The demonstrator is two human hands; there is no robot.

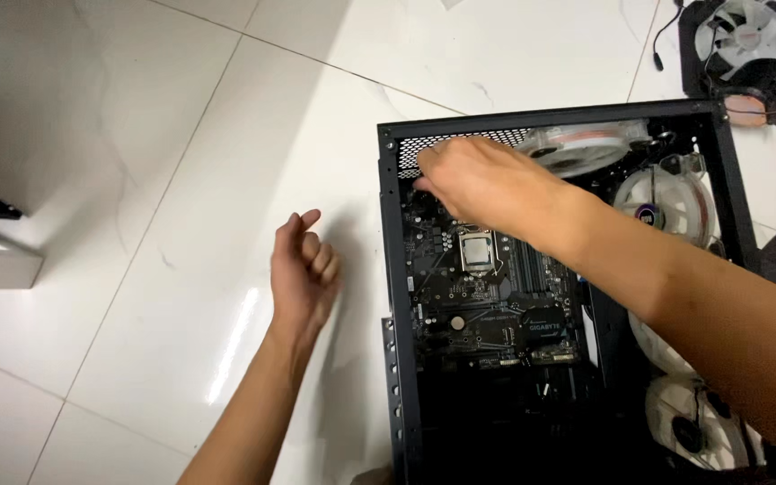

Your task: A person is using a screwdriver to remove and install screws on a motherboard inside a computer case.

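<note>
Head view: right hand (473, 180) pinches at fragile motherboard (482, 287) top-left corner; hold its edges only; left hand (305, 274) loosely curled, empty.

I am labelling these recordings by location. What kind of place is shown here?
Probably a room in a home, used as an improvised computer-building spot: an open black computer case lies on a white tiled floor, a motherboard inside it, and loose cooling fans lie nearby.

Two bare forearms and hands (305, 274), no sleeves, gloves, rings or watch.
</note>
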